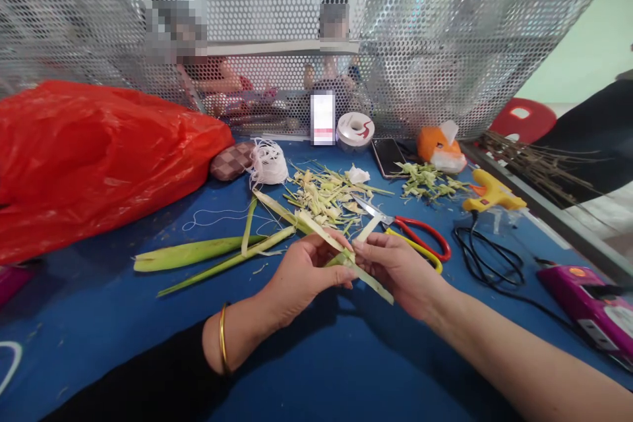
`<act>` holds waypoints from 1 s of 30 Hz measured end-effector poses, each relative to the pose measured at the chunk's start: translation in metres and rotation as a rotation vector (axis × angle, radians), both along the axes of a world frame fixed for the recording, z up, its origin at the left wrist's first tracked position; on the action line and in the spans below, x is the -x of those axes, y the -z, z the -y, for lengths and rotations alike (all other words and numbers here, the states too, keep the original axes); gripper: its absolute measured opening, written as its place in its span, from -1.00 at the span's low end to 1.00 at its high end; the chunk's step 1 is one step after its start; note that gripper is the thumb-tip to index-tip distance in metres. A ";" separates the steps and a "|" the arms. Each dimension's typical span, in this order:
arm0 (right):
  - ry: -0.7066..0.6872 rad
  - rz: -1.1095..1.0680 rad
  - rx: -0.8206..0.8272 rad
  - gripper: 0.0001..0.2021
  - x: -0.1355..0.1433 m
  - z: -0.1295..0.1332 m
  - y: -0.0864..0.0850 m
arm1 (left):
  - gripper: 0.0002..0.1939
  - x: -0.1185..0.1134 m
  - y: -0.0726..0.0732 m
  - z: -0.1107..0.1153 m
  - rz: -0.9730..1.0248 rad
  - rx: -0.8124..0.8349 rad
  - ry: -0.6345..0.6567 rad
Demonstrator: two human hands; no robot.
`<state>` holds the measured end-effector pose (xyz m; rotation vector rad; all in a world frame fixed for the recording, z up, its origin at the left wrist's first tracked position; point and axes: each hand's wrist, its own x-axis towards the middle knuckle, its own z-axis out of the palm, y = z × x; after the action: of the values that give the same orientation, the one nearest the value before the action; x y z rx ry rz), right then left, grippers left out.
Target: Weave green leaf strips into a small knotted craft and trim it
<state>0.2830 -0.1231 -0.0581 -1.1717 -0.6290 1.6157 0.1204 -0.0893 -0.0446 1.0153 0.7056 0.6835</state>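
Between my two hands is a folded piece of pale green leaf strip (376, 286), its ends sticking out several ways. My left hand (309, 267) is closed on it, thumb pressing from the near side. Thumb and fingers of my right hand (395, 264) pinch the same leaf strip from the right. Just beyond lie scissors (428, 237) with red and yellow handles, blades toward a heap of leaf scraps (321, 194). Long green leaves (198, 254) rest left of my hands. The fingertips partly hide the fold.
A red plastic bag (109, 165) fills the left side. White string (270, 161), a ribbon roll (355, 128) and a phone (388, 157) stand along the back. Right are small knotted leaf pieces (430, 181), a yellow glue gun (494, 192), its black cord (487, 264) and a purple box (588, 310).
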 end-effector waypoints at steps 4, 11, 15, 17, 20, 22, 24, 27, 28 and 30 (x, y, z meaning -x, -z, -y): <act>0.017 0.092 -0.055 -0.70 0.003 0.000 -0.002 | -0.71 0.000 0.000 -0.002 -0.028 -0.013 0.057; 0.048 0.154 -0.093 -0.74 0.007 0.002 -0.004 | -0.78 0.000 0.001 -0.004 -0.013 -0.044 0.072; 0.068 0.203 -0.122 -0.75 0.007 0.002 -0.003 | -0.75 -0.001 -0.002 -0.003 -0.020 0.012 0.059; 0.060 0.215 -0.100 -0.73 0.006 0.001 -0.003 | -0.75 -0.001 -0.002 -0.002 -0.022 0.028 0.059; 0.040 0.252 -0.106 -0.72 0.003 -0.001 -0.005 | -0.73 0.001 -0.001 -0.002 -0.031 0.042 0.083; 0.003 0.270 -0.128 -0.70 -0.001 -0.003 -0.007 | -0.74 0.003 0.000 -0.004 -0.029 0.066 0.109; -0.012 0.226 -0.133 -0.67 -0.005 -0.006 -0.007 | -0.75 0.004 0.000 -0.007 0.014 0.103 0.105; 0.062 0.084 -0.061 -0.73 -0.008 -0.009 -0.005 | -0.72 0.005 0.000 -0.011 0.134 0.152 -0.035; 0.078 0.049 -0.021 -0.75 -0.008 -0.009 -0.004 | -0.70 0.005 0.000 -0.012 0.175 0.153 -0.103; 0.050 0.042 0.025 -0.75 -0.002 -0.006 -0.003 | -0.68 0.004 0.001 -0.012 0.230 0.148 -0.213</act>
<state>0.2853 -0.1174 -0.0547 -1.2332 -0.6038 1.5640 0.1167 -0.0776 -0.0457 0.7179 0.6571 0.9038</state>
